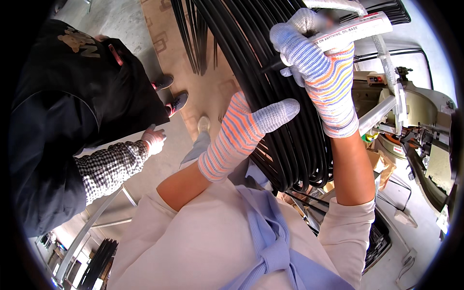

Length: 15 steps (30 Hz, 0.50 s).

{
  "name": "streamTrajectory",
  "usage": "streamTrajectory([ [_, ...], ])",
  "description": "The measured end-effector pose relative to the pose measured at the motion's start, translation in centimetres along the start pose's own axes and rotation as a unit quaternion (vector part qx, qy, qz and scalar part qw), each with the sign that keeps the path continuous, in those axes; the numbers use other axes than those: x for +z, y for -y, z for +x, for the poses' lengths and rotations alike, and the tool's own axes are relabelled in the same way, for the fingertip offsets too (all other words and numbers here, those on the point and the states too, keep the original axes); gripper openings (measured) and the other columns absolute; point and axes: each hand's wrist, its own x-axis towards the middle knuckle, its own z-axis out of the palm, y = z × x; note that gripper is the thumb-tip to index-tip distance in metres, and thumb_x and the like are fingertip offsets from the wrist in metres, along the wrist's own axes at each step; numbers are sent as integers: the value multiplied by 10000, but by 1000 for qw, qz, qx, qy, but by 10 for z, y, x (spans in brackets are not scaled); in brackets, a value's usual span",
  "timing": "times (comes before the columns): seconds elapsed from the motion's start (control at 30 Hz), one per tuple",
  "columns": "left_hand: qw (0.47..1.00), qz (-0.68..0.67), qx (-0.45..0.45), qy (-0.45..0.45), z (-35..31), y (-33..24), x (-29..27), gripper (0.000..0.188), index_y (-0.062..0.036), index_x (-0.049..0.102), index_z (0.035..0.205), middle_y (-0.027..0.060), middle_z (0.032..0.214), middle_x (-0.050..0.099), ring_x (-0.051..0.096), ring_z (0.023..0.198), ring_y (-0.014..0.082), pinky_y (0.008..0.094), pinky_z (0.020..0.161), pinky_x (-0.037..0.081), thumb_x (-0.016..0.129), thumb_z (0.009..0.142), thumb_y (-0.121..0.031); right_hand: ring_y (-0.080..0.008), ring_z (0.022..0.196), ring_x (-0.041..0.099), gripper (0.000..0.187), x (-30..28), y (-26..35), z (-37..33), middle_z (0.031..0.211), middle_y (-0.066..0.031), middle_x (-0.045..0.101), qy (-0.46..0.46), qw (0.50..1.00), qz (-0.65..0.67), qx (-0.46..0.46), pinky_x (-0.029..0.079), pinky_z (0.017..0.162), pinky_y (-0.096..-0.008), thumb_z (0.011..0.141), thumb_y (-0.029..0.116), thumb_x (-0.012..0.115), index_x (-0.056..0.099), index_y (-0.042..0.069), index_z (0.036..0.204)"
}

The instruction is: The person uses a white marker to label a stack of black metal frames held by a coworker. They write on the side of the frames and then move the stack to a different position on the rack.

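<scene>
A thick stack of black bent metal tubes (270, 82) with rounded lower ends hangs in front of me. My right hand (325, 79), in a striped knit glove, grips a white marker pen (360, 33) with a black tip, which points left and down at the tubes. Across the stack's left part lies the outstretched thumb of my left hand (239, 130), gloved in orange and grey stripes. The other fingers of that hand pass behind the tubes' left edge and are hidden.
Close by on the left stands another person in a black apron, one gloved hand (153, 140) hanging low. At right is a machine (420, 111) beside a wrapped metal rail (382, 113). More black rods (96, 266) are at lower left. Brown sheeting (164, 29) covers part of the floor.
</scene>
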Motion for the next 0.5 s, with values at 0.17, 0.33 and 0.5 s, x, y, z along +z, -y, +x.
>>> streamTrajectory([
  [0.17, 999, 41, 0, -20, -2, -3, 5, 349, -61, 563, 1093, 6, 971, 607, 562, 899, 93, 244, 786, 461, 671, 762, -85, -21, 456, 405, 120, 1, 0, -2, 542, 37, 489, 10, 1000, -19, -18, 297, 415, -173, 730, 133, 666, 592, 60, 670],
  [0.33, 999, 28, -5, -21, -1, -1, 8, 338, -60, 569, 1078, 2, 957, 610, 561, 891, 90, 241, 773, 458, 679, 760, -96, -20, 475, 421, 119, 0, -1, -4, 557, 38, 498, 3, 1000, -19, 12, 316, 432, -169, 731, 121, 669, 588, 58, 671],
  [0.5, 999, 32, 12, -31, -3, -2, 8, 338, -61, 568, 1082, -3, 954, 610, 560, 889, 91, 241, 778, 454, 676, 763, -93, -18, 491, 430, 91, 3, -1, -5, 581, 36, 511, 0, 1000, -4, -6, 328, 443, -166, 737, 95, 661, 592, 55, 693],
])
